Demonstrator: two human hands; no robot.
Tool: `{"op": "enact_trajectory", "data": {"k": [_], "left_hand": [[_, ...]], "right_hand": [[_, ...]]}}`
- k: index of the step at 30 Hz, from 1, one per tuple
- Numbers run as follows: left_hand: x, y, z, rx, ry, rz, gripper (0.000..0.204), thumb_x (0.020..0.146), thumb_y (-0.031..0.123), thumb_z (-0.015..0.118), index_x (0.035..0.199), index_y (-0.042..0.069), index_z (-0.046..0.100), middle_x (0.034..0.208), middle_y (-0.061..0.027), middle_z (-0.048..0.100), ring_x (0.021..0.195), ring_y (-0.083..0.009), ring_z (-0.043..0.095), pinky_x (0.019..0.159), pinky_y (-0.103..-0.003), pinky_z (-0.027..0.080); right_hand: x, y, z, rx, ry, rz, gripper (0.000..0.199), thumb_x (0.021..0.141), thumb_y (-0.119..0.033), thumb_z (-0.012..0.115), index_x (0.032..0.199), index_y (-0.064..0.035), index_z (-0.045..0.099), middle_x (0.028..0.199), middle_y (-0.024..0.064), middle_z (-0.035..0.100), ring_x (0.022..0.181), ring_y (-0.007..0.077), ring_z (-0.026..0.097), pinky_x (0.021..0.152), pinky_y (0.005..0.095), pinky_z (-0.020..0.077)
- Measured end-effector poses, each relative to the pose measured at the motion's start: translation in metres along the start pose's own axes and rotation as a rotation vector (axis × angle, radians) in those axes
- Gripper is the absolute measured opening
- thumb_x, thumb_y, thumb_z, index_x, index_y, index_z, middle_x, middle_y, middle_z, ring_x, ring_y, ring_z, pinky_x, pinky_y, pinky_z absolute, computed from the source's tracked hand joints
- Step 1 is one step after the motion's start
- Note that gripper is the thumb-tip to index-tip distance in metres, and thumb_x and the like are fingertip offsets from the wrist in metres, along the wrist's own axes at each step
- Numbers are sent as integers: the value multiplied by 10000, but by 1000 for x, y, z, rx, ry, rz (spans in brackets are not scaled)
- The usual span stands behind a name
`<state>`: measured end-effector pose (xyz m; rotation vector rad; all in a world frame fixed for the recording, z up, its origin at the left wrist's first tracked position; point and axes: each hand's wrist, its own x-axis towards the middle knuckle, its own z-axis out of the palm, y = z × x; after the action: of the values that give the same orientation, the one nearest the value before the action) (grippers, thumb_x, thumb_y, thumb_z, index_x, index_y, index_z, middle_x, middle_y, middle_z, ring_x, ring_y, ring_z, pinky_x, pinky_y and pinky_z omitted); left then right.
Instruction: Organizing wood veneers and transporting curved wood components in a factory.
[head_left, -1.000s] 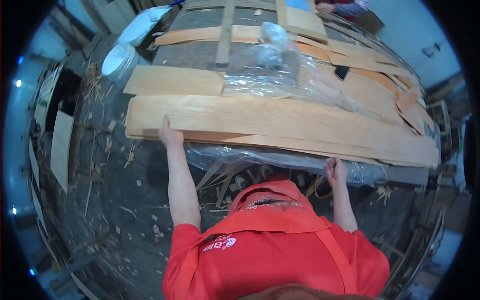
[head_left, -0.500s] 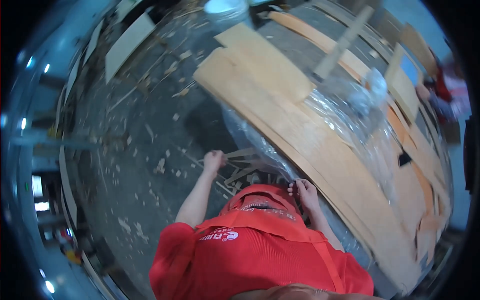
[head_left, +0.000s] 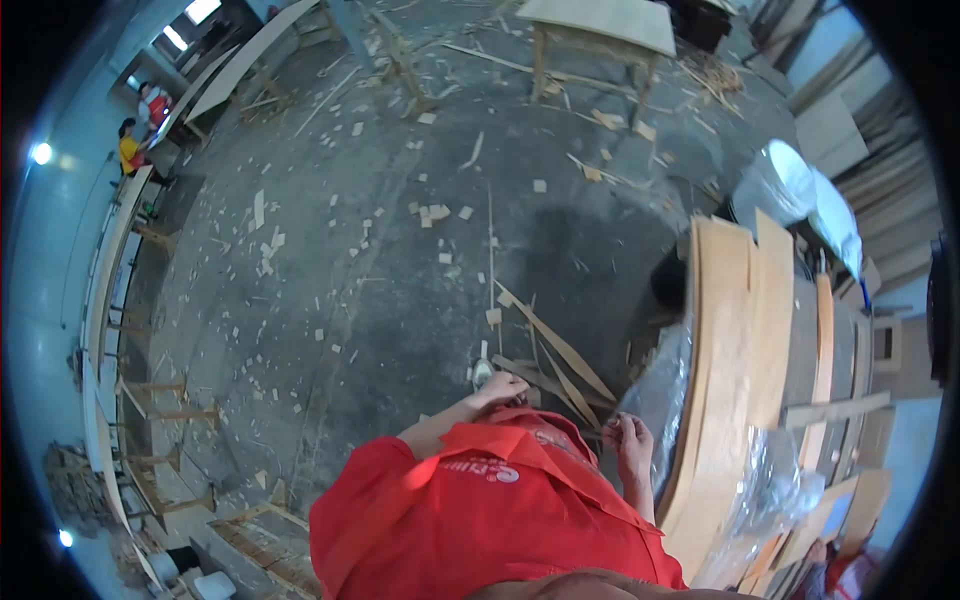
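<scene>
My left hand (head_left: 503,387) is closed, held low in front of the red apron (head_left: 545,430) I wear; what its fingers hold, if anything, is hidden. My right hand (head_left: 632,440) has its fingers curled together on the apron's right side, close to clear plastic sheeting (head_left: 672,375). Whatever may be pinched there is too small to name. Long thin wood strips (head_left: 565,340) lie on the floor just beyond both hands. To the right, a stack of pale wood veneer sheets (head_left: 715,330) rests on a table, with the plastic hanging from its edge.
Wood scraps litter the grey floor (head_left: 400,270). A wooden table (head_left: 600,28) stands at the far side. White buckets (head_left: 775,182) are at the veneer table's far end. Long benches (head_left: 108,260) line the left, where two people (head_left: 135,150) stand. Another person (head_left: 850,575) shows at lower right.
My view has swung left, so the veneer stack now sits further right. My left hand has drawn in from out at the side to the apron front. My right hand stays beside the apron.
</scene>
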<state>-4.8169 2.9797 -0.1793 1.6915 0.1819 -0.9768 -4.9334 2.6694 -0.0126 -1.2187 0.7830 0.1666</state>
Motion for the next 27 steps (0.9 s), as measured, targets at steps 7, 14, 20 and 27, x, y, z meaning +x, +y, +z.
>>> {"op": "enact_trajectory", "data": {"k": [7, 14, 20, 27], "left_hand": [[0, 52, -153, -216, 163, 21, 251, 939, 203, 550, 997, 14, 704, 796, -58, 703, 654, -144, 658, 568, -278, 505], [40, 84, -267, -581, 407, 100, 232, 921, 149, 504, 951, 16, 691, 722, -56, 658, 598, -150, 619, 541, -285, 485], [103, 143, -272, -679, 329, 157, 216, 893, 129, 500, 919, 17, 682, 704, -59, 644, 587, -155, 610, 527, -293, 483], [198, 208, -339, -705, 447, 15, 196, 864, 112, 497, 885, 21, 670, 656, -55, 590, 524, -166, 561, 481, -297, 459]], "right_hand": [[53, -61, 187, -222, -152, -69, 285, 1003, -226, 539, 1099, 35, 598, 934, 111, 676, 803, 170, 672, 721, 285, 554], [112, -90, 288, -570, -402, -89, 309, 1014, -211, 516, 1129, 65, 595, 954, 132, 689, 835, 186, 680, 777, 312, 561], [197, -121, 351, -617, -542, -114, 311, 1009, -211, 518, 1104, 69, 613, 933, 125, 700, 842, 164, 683, 781, 304, 554], [348, -208, 419, -705, -630, -228, 314, 982, -229, 540, 1073, 56, 634, 876, 110, 704, 810, 160, 681, 760, 300, 542]]}}
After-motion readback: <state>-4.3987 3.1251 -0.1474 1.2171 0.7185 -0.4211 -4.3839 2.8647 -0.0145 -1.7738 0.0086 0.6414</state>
